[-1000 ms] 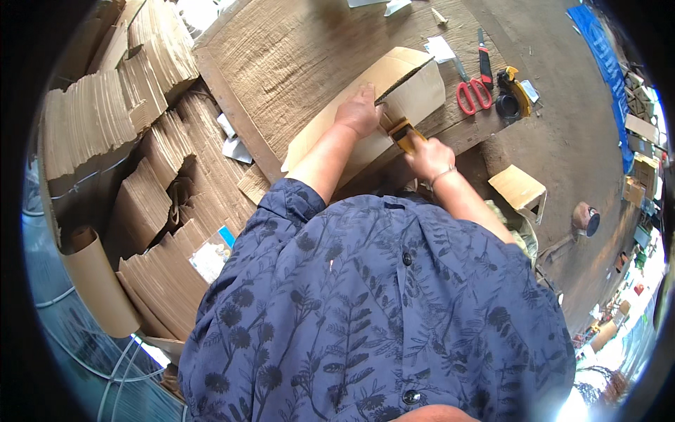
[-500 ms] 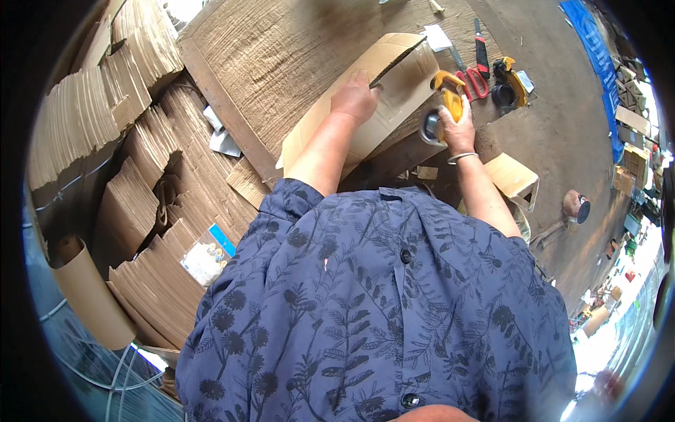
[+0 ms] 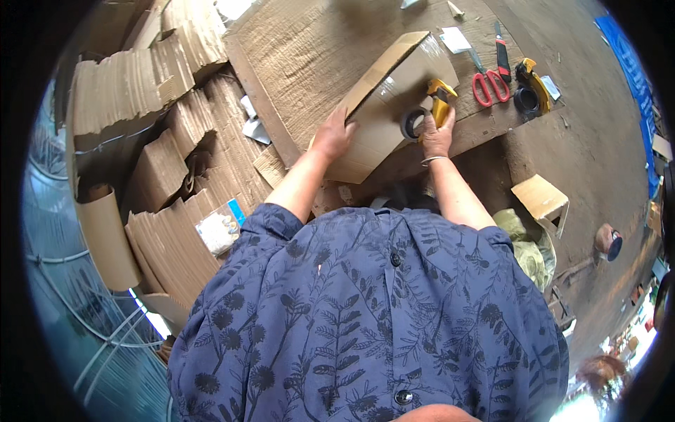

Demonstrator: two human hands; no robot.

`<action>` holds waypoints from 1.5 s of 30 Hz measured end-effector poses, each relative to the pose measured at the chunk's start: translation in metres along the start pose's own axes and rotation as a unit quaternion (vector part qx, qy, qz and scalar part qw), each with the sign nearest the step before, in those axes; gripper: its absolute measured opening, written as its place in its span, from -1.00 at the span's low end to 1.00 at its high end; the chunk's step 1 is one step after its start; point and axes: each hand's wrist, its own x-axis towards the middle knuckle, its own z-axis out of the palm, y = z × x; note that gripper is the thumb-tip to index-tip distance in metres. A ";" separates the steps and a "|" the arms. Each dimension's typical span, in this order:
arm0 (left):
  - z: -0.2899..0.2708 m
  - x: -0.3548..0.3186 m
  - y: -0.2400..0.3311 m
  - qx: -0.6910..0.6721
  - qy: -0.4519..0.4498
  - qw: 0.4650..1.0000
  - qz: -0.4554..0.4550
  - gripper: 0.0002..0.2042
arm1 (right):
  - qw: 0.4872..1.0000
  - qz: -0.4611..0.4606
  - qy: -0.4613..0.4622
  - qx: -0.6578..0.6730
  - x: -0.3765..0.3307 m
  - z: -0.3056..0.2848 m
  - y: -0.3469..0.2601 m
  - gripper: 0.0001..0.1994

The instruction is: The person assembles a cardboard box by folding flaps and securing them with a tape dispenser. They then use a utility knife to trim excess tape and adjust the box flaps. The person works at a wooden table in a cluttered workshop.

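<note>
A brown cardboard box [image 3: 394, 91] lies on a cardboard-covered table [image 3: 302, 56]. My left hand [image 3: 334, 137] presses flat on the box's near left edge. My right hand [image 3: 437, 133] grips a yellow tape dispenser [image 3: 429, 109] with a dark roll of tape, held against the top of the box. A shiny strip of clear tape runs along the box under the dispenser.
Red-handled scissors [image 3: 489, 74] and a second yellow tape dispenser [image 3: 529, 88] lie right of the box. Stacks of flattened cardboard [image 3: 151, 105] fill the left. A small cardboard box [image 3: 540, 199] and a tape roll [image 3: 609, 240] sit on the floor at right.
My right hand has drawn the tape dispenser along the box, away from my body and to the right. My left hand has slid back to the box's near edge.
</note>
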 end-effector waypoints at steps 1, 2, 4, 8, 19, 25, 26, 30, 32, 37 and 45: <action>0.002 -0.013 -0.001 0.017 0.007 1.000 -0.014 -0.42 | 1.000 -0.001 0.009 -0.007 0.005 -0.005 0.002 -0.03; 0.005 -0.025 -0.001 0.034 0.014 0.999 -0.029 -0.43 | 1.000 -0.003 0.027 -0.007 0.011 -0.010 0.009 -0.05; 0.028 -0.044 -0.004 0.061 0.040 0.996 -0.051 -0.42 | 0.998 -0.045 0.002 0.049 0.010 -0.037 -0.008 -0.08; 0.038 -0.049 0.013 0.059 0.045 0.991 -0.114 -0.41 | 0.983 -0.144 -0.091 -0.070 -0.014 -0.104 -0.057 -0.13; 0.002 -0.133 0.125 -0.716 -0.040 0.671 -0.187 -0.60 | 0.816 -0.443 -0.296 -0.224 -0.080 -0.142 -0.130 -0.11; 0.012 -0.124 0.094 -0.663 0.057 0.730 -0.159 -0.76 | 0.794 -0.437 -0.332 -0.263 -0.087 -0.131 -0.163 -0.14; 0.010 -0.117 0.088 -0.602 0.118 0.782 -0.106 -0.77 | 0.784 -0.435 -0.337 -0.288 -0.089 -0.127 -0.174 -0.15; -0.015 -0.070 0.004 -0.491 0.252 0.822 -0.140 -0.83 | 0.756 -0.405 -0.334 -0.392 -0.088 -0.134 -0.209 -0.19; -0.027 -0.045 -0.042 -0.487 0.268 0.809 -0.194 -0.86 | 0.741 -0.381 -0.333 -0.441 -0.081 -0.146 -0.213 -0.19; -0.021 0.020 -0.102 -0.451 0.186 0.847 -0.212 -0.83 | 0.734 -0.350 -0.345 -0.469 -0.080 -0.125 -0.226 -0.20; 0.035 0.112 -0.177 -0.398 0.138 0.875 -0.238 -0.83 | 0.693 -0.287 -0.343 -0.565 -0.061 -0.051 -0.236 -0.24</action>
